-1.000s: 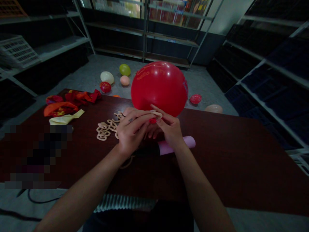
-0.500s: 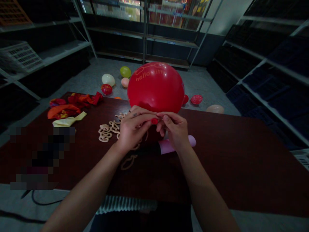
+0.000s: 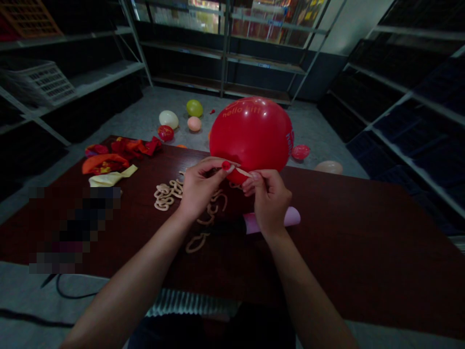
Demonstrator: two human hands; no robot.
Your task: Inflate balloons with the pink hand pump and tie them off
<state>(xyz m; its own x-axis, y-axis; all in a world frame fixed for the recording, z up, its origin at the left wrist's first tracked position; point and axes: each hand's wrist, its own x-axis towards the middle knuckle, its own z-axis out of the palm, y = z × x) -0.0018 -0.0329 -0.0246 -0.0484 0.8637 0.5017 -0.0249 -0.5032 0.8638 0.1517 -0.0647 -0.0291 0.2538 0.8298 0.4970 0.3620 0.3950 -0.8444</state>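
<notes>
A big inflated red balloon (image 3: 252,133) with gold lettering stands in front of my hands at the table's far edge. My left hand (image 3: 198,191) pinches its neck, the rolled red mouth sticking up by the thumb. From that neck a beige rubber band (image 3: 242,171) is stretched sideways to the fingertips of my right hand (image 3: 271,199), which grip its end. Below my right hand lies a pink and black cylinder (image 3: 292,216), partly covered by the wrist. Loose beige rubber bands (image 3: 165,196) are heaped left of and beneath my left hand.
Flat red and orange balloons (image 3: 103,165) and a pale yellow balloon (image 3: 113,177) lie on the dark table (image 3: 356,232) at the left. Several inflated balloons, one green (image 3: 194,108), rest on the floor beyond. Metal shelving (image 3: 261,60) lines the walls.
My right hand has drawn away from the left, and the rubber band now shows taut between them. The red balloon has shifted to the right.
</notes>
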